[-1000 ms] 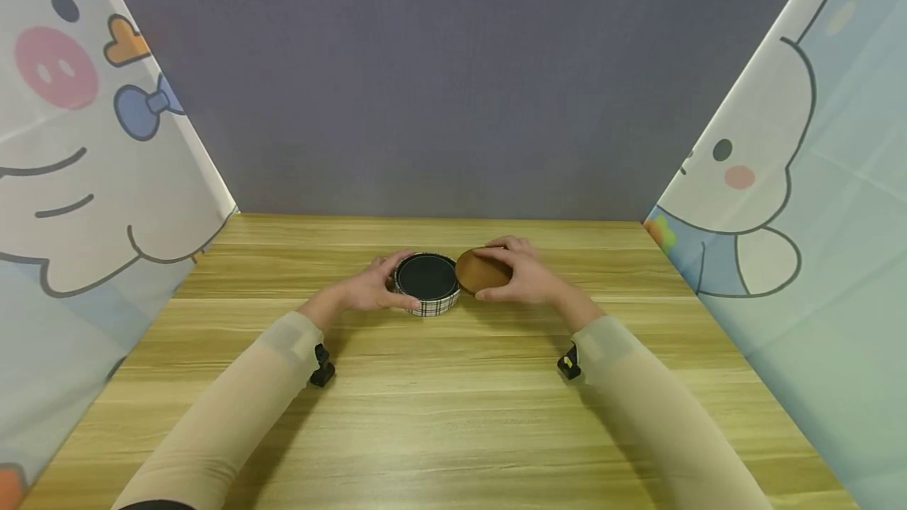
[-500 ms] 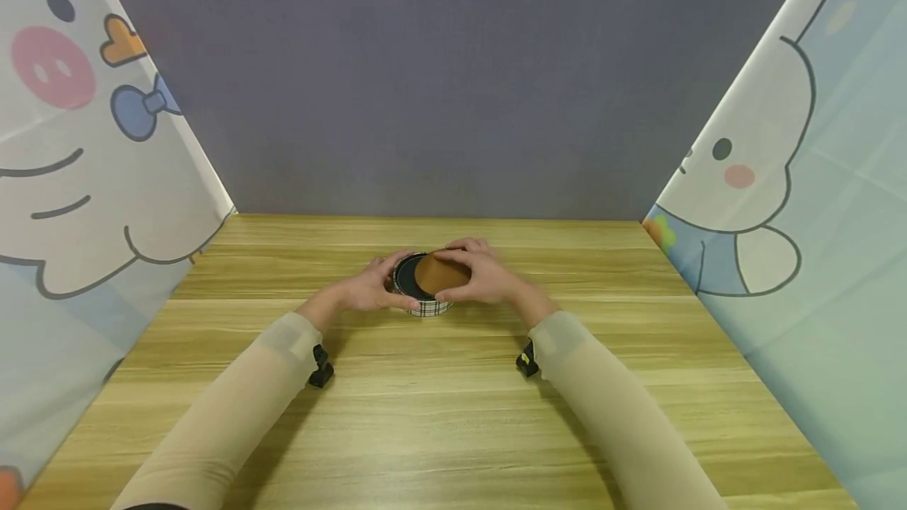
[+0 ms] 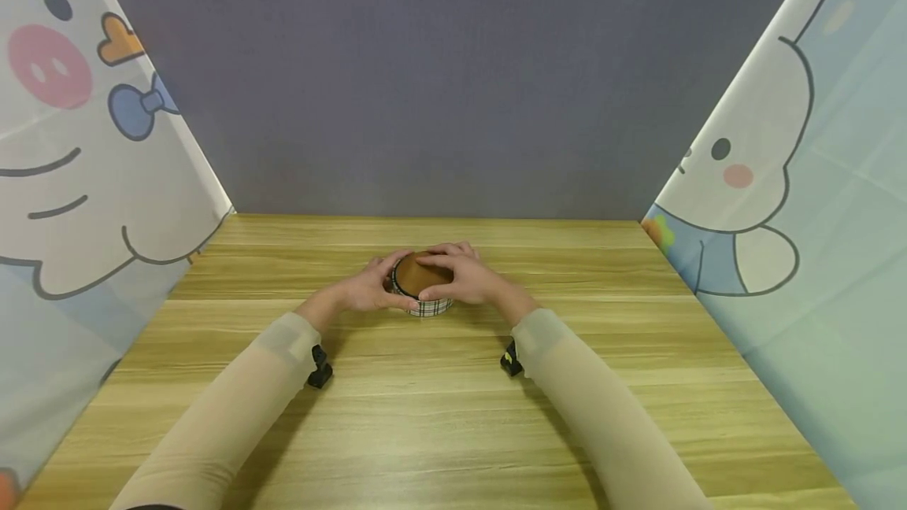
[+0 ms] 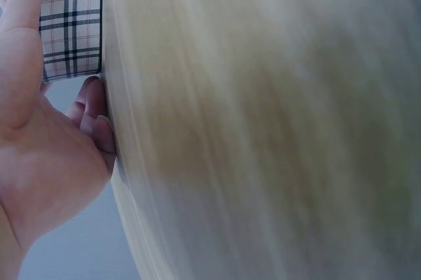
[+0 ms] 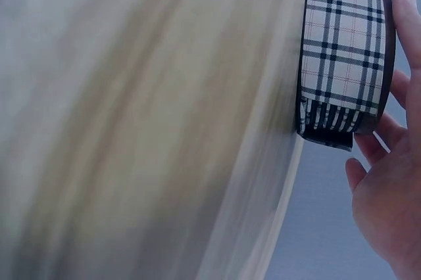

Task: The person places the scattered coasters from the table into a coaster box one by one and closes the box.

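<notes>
A round coaster holder (image 3: 434, 308) with black-and-white plaid sides stands on the table. My left hand (image 3: 363, 290) grips its left side, thumb at the front and fingers behind. My right hand (image 3: 473, 277) holds a round brown coaster (image 3: 420, 275) by its right edge, over the holder's top. In the right wrist view, stacked striped edges (image 5: 332, 117) show in a gap in the plaid wall (image 5: 342, 37), with a dark disc edge (image 5: 389, 50) along the top. The left wrist view shows the plaid side (image 4: 72, 23) beside the left hand (image 4: 46, 142). Whether the coaster lies fully flat cannot be told.
The wood-grain table (image 3: 425, 415) stretches out around the holder. A grey panel (image 3: 439, 85) rises behind it. Cloth walls with cartoon animals, one on the left (image 3: 64, 179) and one on the right (image 3: 815, 179), flank the table.
My right hand has carried the brown coaster leftward from beside the holder to over its top, covering the black surface. The left hand has stayed on the holder's side.
</notes>
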`<act>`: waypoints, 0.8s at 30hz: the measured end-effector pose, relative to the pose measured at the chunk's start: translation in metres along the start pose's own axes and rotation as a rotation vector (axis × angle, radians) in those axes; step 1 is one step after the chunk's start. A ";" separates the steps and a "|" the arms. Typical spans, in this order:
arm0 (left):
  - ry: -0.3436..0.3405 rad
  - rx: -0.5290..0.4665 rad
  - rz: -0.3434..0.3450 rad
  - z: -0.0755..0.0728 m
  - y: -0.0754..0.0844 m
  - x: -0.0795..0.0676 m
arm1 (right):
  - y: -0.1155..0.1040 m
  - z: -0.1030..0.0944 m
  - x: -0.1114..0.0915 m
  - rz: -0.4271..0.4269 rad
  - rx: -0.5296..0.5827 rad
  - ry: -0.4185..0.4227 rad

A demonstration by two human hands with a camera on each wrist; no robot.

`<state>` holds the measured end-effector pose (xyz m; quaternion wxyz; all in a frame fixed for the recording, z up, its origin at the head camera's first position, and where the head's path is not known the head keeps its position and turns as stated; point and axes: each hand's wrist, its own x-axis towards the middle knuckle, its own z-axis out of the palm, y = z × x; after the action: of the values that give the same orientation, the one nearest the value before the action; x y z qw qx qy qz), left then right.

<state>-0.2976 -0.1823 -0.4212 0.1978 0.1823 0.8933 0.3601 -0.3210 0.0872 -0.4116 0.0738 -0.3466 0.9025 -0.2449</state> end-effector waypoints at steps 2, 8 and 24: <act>-0.003 -0.004 0.002 0.000 0.000 0.000 | -0.001 0.000 0.000 0.007 0.002 0.000; 0.000 -0.011 0.006 -0.001 0.001 -0.001 | -0.005 -0.001 0.001 0.037 -0.005 -0.019; 0.082 0.046 0.028 0.002 -0.001 -0.006 | 0.002 -0.019 -0.035 0.018 0.048 0.052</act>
<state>-0.2923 -0.1847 -0.4218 0.1516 0.1844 0.9060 0.3496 -0.3020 0.1189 -0.3978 0.0607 -0.3299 0.9012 -0.2745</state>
